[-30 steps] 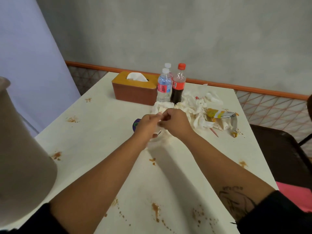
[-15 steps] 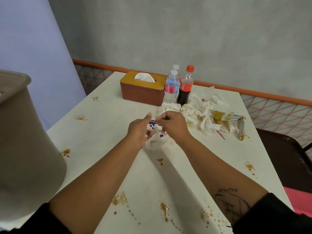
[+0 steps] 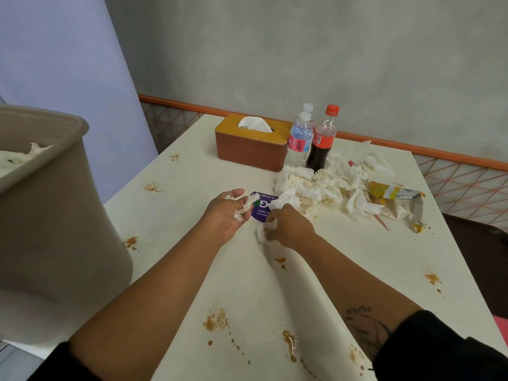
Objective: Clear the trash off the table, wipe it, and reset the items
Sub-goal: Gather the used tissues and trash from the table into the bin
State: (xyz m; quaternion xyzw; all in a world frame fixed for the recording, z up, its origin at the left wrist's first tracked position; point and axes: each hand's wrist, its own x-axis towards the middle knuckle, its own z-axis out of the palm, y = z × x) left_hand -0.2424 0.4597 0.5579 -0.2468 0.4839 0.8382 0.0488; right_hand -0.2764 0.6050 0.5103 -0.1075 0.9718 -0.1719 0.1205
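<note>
My left hand (image 3: pixel 226 215) lies palm up at the table's middle with small crumpled tissue scraps (image 3: pixel 243 209) in its fingers. My right hand (image 3: pixel 291 228) is just to its right, pinching a white tissue (image 3: pixel 262 233) against the table. A purple wipe packet (image 3: pixel 261 209) lies flat between the two hands. Behind them is a heap of crumpled white tissues (image 3: pixel 327 185), and at its right end a yellow and silver wrapper (image 3: pixel 395 193). Brown sauce stains (image 3: pixel 215 321) dot the white table (image 3: pixel 192 188).
A beige bin (image 3: pixel 60 204) with tissues inside stands close at the left. At the table's far end are a brown tissue box (image 3: pixel 251 145), two water bottles (image 3: pixel 299 141) and a cola bottle (image 3: pixel 323 140). A dark chair (image 3: pixel 478 243) sits at the right.
My hands have drawn apart, which uncovers the purple packet. The left hand has turned palm up with scraps in it. The bin now shows its open top.
</note>
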